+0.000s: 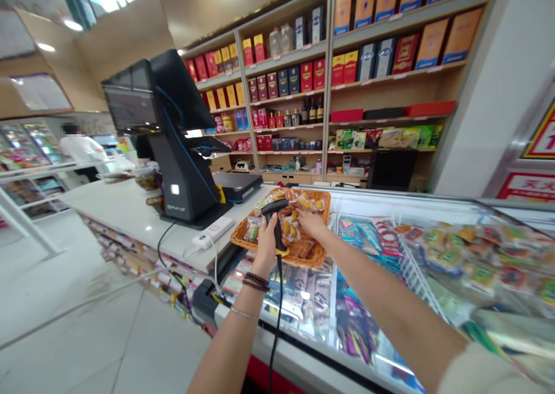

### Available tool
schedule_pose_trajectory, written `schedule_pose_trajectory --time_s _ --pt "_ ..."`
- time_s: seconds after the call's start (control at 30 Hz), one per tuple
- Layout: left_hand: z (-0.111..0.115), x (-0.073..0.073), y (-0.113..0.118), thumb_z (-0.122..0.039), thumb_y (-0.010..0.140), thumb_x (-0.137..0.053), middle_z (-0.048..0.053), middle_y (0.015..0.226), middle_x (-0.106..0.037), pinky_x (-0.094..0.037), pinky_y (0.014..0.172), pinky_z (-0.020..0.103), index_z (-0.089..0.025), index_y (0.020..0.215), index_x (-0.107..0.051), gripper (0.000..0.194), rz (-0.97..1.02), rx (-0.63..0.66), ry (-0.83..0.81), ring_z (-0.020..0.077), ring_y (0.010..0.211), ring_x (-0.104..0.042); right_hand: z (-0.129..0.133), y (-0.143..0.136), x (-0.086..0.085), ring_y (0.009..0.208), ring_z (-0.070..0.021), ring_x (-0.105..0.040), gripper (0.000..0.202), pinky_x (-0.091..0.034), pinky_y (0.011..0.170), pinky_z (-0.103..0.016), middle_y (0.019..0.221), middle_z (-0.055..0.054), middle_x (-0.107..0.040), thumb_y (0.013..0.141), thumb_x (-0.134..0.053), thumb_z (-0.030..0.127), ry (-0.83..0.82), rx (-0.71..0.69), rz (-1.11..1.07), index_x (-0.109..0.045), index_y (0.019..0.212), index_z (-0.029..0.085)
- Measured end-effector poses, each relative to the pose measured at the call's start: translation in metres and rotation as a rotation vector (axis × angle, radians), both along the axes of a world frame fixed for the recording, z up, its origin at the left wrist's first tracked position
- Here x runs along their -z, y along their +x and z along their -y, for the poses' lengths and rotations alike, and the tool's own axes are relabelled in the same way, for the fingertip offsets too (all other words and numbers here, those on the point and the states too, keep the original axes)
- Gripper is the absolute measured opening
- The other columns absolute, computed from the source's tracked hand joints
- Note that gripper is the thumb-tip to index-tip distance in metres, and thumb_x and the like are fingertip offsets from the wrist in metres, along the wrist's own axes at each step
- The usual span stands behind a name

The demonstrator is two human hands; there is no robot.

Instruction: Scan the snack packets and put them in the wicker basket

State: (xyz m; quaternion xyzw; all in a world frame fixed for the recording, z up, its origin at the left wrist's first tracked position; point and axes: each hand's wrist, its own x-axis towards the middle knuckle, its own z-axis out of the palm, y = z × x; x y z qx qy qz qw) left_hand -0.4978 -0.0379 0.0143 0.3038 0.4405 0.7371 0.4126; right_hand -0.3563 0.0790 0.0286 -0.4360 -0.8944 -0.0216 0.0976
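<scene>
My left hand [267, 240] is closed around the handle of a black and yellow barcode scanner [277, 223], holding it upright over the near side of a wicker basket [323, 258]. A black cable runs down from the scanner's handle. In the basket lie several packaged snacks [310, 200] in clear wrappers, yellow and brown inside. My right hand [314, 225] reaches into the basket from the right. Its fingers are closed on a packaged snack there, partly hidden among the others. The basket sits on the glass top of a chest freezer [303, 324].
Left of the basket, a black checkout terminal [186, 168] stands on a white counter [108, 203] beside a white power strip [213, 233]. Frozen packs [459, 249] fill the freezer at right. Shelves [286, 99] of boxes and bottles line the back. A person [82, 146] stands far left.
</scene>
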Motion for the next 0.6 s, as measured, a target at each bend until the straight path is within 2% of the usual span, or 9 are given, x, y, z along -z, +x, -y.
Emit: schedule_pose_trajectory --time_s 0.07,0.13,0.27,0.33,0.4,0.47,0.53,0.6 --pt "-0.004 0.004 0.000 -0.089 0.075 -0.096 -0.003 0.071 -0.066 -0.044 0.050 0.026 -0.025 0.096 -0.060 0.077 0.016 -0.003 -0.001 0.0127 0.052 -0.058 0.000 -0.001 0.000 0.154 -0.0408 -0.071 0.063 -0.063 0.120 -0.056 0.184 -0.014 -0.065 0.108 -0.047 0.005 -0.012 0.019 0.025 -0.086 0.154 0.026" --pt "-0.006 0.005 0.001 -0.089 0.075 -0.096 -0.003 0.071 -0.066 -0.046 0.051 0.027 -0.025 0.097 -0.059 0.077 0.034 -0.007 -0.008 0.0138 0.053 -0.059 0.001 0.000 0.001 0.158 -0.0432 -0.065 0.064 -0.059 0.125 -0.060 0.183 -0.017 -0.065 0.108 -0.045 0.005 -0.010 0.017 0.045 -0.085 0.155 0.024" --pt "0.000 -0.003 0.003 -0.085 0.078 -0.096 -0.004 0.070 -0.065 -0.046 0.052 0.027 -0.026 0.096 -0.057 0.073 0.046 0.001 -0.035 0.0143 0.054 -0.059 0.002 0.004 0.003 0.159 -0.0443 -0.063 0.055 -0.055 0.129 -0.061 0.174 -0.024 -0.071 0.103 -0.057 0.006 -0.071 -0.020 -0.052 -0.083 0.151 0.018" --pt "0.006 -0.009 0.003 -0.084 0.078 -0.097 -0.003 0.070 -0.065 -0.045 0.052 0.027 -0.026 0.094 -0.057 0.072 0.033 0.025 -0.033 0.0139 0.054 -0.058 0.000 0.006 0.002 0.156 -0.0428 -0.065 0.050 -0.055 0.129 -0.060 0.168 -0.025 -0.074 0.106 -0.059 0.011 -0.091 -0.017 -0.151 -0.080 0.152 0.016" --pt "0.011 -0.016 0.004 -0.084 0.078 -0.097 -0.004 0.069 -0.064 -0.044 0.051 0.026 -0.026 0.091 -0.057 0.072 0.011 0.038 -0.027 0.0132 0.053 -0.058 -0.002 0.011 0.001 0.146 -0.0387 -0.072 0.043 -0.058 0.126 -0.058 0.154 -0.022 -0.082 0.114 -0.057 0.025 -0.136 -0.026 -0.360 -0.078 0.151 0.018" --pt "0.015 -0.022 0.006 -0.084 0.077 -0.099 -0.005 0.066 -0.062 -0.042 0.050 0.024 -0.025 0.088 -0.057 0.073 -0.013 0.042 -0.019 0.0120 0.051 -0.056 -0.001 0.022 0.000 0.128 -0.0356 -0.079 0.038 -0.063 0.119 -0.056 0.129 -0.015 -0.089 0.115 -0.061 0.046 -0.279 -0.052 -0.736 -0.081 0.138 0.024" --pt "0.017 -0.028 0.013 -0.083 0.075 -0.100 -0.005 0.063 -0.060 -0.040 0.048 0.023 -0.025 0.084 -0.057 0.073 -0.034 0.071 -0.016 0.0108 0.049 -0.054 0.005 0.041 0.002 0.108 -0.0347 -0.083 0.038 -0.068 0.108 -0.056 0.105 -0.009 -0.088 0.106 -0.071 0.063 -0.506 -0.055 -1.164 -0.082 0.115 0.028" --pt "0.018 -0.033 0.027 -0.082 0.075 -0.101 -0.005 0.062 -0.059 -0.038 0.046 0.023 -0.024 0.081 -0.057 0.072 -0.040 0.133 -0.020 0.0100 0.047 -0.052 0.015 0.068 0.005 0.097 -0.0346 -0.084 0.038 -0.072 0.101 -0.057 0.092 -0.009 -0.085 0.098 -0.078 0.067 -0.710 -0.009 -1.444 -0.076 0.096 0.029"
